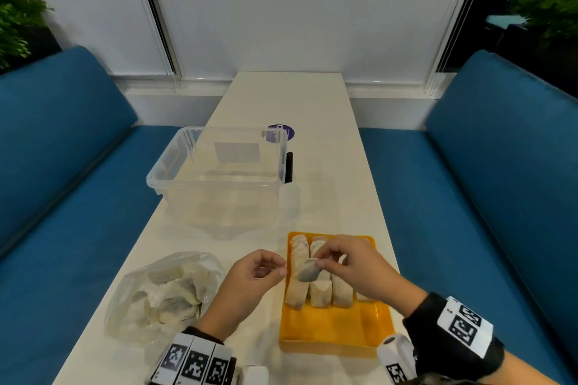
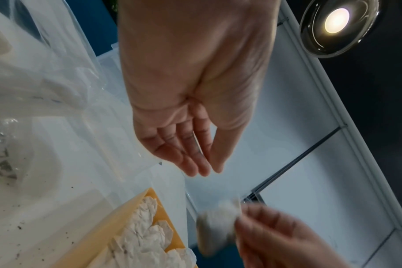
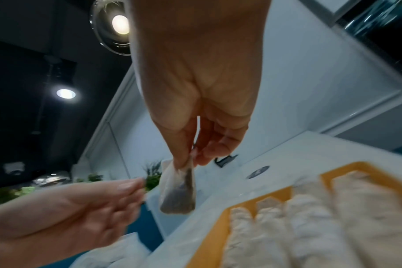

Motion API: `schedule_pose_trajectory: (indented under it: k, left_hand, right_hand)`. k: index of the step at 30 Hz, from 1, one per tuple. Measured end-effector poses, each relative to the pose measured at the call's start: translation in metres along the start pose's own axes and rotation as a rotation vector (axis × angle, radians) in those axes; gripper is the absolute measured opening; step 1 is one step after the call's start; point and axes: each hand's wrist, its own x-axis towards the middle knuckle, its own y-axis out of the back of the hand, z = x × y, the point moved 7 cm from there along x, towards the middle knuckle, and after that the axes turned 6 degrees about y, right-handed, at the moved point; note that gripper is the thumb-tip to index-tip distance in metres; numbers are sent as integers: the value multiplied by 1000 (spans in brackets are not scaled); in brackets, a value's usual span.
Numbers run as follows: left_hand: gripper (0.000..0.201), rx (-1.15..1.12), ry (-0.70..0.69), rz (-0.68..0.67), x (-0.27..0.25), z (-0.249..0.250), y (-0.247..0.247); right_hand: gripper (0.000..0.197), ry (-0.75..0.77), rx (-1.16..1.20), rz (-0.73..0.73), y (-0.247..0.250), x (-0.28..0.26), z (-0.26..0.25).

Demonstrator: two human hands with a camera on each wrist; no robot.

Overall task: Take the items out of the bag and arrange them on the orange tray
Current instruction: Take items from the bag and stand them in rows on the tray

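**Sachet over the tray, mid-placement**

While the white tabletop [image 1: 283,97] carries everything, the biggest thing on it is the clear plastic lidless box [image 1: 219,176], standing far of the work and apparently empty. Nearer, on the left, lies the crumpled clear plastic bag [image 1: 162,294], with a good many pale sachets inside. Just right of it sits the rectangular orange plastic tray [image 1: 334,331]; its far half holds rows of pale paper sachets [image 1: 320,292] packed side by side, its near half bare.

Step in hand, by my reading: placing one more item. The right hand [image 1: 359,269] pinches a small translucent sachet with dark contents [image 1: 308,270] by its top edge, hanging it above the rows. The left hand [image 1: 250,278] hovers just beside the tray's left edge, fingers loosely curled, holding nothing.

Next move, judged: lower the sachet into a free slot next to the rows and line it up with them, then let go; the left hand is free to go back to the bag. The sachet is light and limp, so it may flop out of line.

Views compared:
- Head view alone gives the layout: bag, tray and box together.
- Right wrist view shows the pinch plainly, thumb against fingers on the sachet's [image 3: 178,190] top, dark fill sagging to the bottom.
- Left wrist view shows the left hand's empty palm and fingertips nearly meeting; the sachet there is blurred.
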Motion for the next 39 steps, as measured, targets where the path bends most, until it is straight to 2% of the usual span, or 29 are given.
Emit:
schedule_pose_trajectory:
  k: [7,13,16,20,24,28,32,34,37,39]
  left_hand:
    - [9,7,43,171,-15,-17,42]
    - [9,-32,81,273,-32,-31,70]
    - [11,-36,106,305,-41,-41,80]
    - [13,-33,136,347,-54,-49,95]
    - [16,-10,173,386,-65,-56,113]
    - [17,34,190,412,-66,-57,132]
    - [17,178,205,466,-57,-55,154]
    - [17,307,222,457,-50,-54,160]
    - [20,501,241,359,-33,-59,154]
    - [28,617,245,264,-17,-63,142]
  right_hand:
    - [16,-220,-244,-114,14,-23,74]
    - [20,-334,-504,-235,-2,-30,106]
    - [21,-379,-594,-213,-6,-29,117]
    - [25,-426,-579,-99,-4,-30,124]
    - [26,-392,-565,-96,-2,-31,116]
    - [23,-271,-522,-34,6,-27,84]
    - [16,-13,-411,38,-12,-11,23]
    - [16,134,-390,-23,-38,1,-9]
    - [22,323,-402,-137,-87,17,-50]
    - [38,441,-452,-211,-121,26,-69]
